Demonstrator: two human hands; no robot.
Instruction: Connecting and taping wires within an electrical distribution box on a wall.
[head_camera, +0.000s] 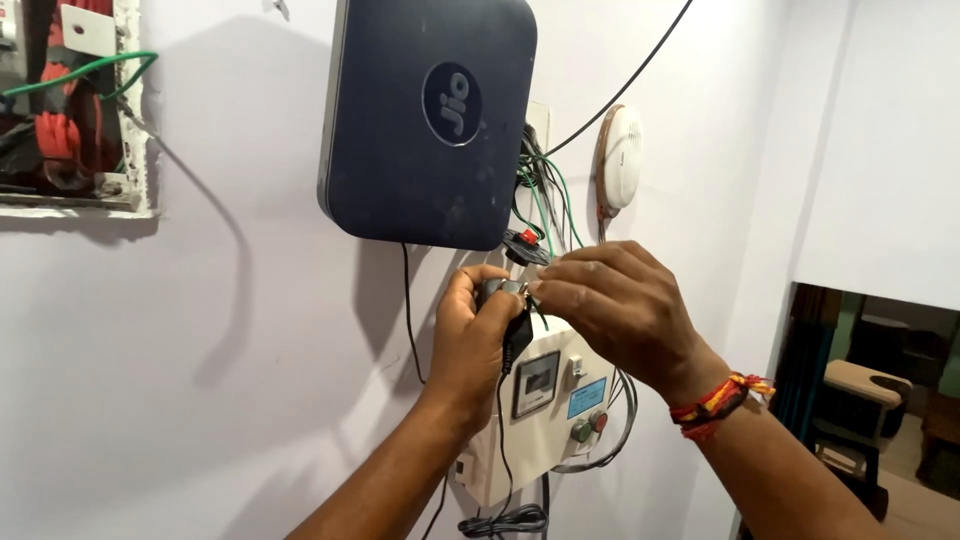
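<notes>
the left hand (478, 335) wraps its fingers around a small black plug (508, 305), steadying it up near the wall while its thin cord (500, 430) hangs below the fingers. the right hand (620, 305) pinches narrow at the plug's top, likely to work its tip. just behind the fingers sit a boxy white meter (540, 400) and a smooth dark router (425, 120).

left hand (480, 335): centre frame, gripping black plug (512, 322)
right hand (615, 305): fingertips at plug top
blue box (425, 120): upper centre, on wall
white control box (545, 410): below hands
</notes>
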